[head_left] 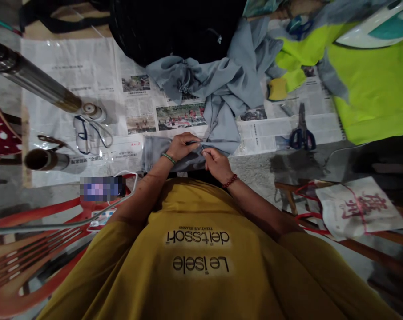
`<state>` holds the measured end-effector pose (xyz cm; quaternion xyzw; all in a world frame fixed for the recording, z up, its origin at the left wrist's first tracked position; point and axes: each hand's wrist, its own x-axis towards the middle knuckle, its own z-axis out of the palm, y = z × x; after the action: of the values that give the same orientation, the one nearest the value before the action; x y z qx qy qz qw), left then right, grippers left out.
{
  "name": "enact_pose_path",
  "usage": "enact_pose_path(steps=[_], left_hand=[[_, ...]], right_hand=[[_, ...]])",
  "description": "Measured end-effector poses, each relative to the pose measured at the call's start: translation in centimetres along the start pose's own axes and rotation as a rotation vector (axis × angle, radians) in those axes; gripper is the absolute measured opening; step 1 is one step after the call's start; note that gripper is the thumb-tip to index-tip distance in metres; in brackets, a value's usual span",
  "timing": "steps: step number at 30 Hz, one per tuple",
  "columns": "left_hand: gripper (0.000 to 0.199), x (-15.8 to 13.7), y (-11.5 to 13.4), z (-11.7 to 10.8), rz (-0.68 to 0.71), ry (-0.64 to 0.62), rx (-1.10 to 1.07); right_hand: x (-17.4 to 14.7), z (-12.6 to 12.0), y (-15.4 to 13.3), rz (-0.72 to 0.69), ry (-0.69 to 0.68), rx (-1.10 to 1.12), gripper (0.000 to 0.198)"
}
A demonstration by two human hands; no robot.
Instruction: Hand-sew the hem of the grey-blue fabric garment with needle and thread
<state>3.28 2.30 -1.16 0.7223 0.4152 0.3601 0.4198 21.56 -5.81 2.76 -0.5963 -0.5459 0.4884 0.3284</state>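
Note:
A grey garment (221, 129) trails across the newspaper-covered table down to its near edge, in front of my body. My left hand (183, 147), with a green beaded bracelet, is closed on a fold of this cloth. Close beside it on the right, my right hand (219, 163) has thumb and forefinger pinched together at the same fold. Whatever sits between those right fingertips is too small to make out. The garment's near end lies flat under and left of my left hand. Dark-handled scissors (302, 133) rest on the table to the right.
Glasses (83, 133), a metal post (38, 80) and a cardboard tube (44, 159) are on the left. A black bag-like item (178, 31) sits at the back. An iron (378, 29) rests on yellow-green clothing (378, 89). A phone (103, 188) lies by the red chair (38, 213).

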Motion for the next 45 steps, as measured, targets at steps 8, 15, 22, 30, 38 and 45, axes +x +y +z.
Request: enact_pose_path(steps=[8, 15, 22, 30, 38, 45], left_hand=[[0.013, 0.0, -0.1, 0.1, -0.004, 0.001, -0.009], [0.015, 0.0, -0.3, 0.2, 0.016, 0.003, -0.040], [0.024, 0.1, -0.6, 0.4, 0.025, 0.024, -0.082], [0.029, 0.1, -0.5, 0.4, 0.009, 0.036, -0.084], [0.018, 0.1, -0.3, 0.2, -0.004, 0.021, -0.062], [0.015, 0.1, -0.3, 0.4, 0.011, 0.031, -0.061]], right_hand=[[0.5, 0.1, 0.5, -0.040, 0.045, -0.060, 0.028], [0.5, 0.2, 0.1, -0.017, 0.040, -0.058, 0.029], [0.5, 0.1, -0.2, -0.051, 0.017, -0.140, 0.023], [1.2, 0.6, 0.3, -0.004, 0.050, -0.041, 0.019], [1.3, 0.6, 0.2, 0.033, 0.016, -0.004, 0.027], [0.7, 0.2, 0.1, -0.041, 0.018, -0.124, 0.025]])
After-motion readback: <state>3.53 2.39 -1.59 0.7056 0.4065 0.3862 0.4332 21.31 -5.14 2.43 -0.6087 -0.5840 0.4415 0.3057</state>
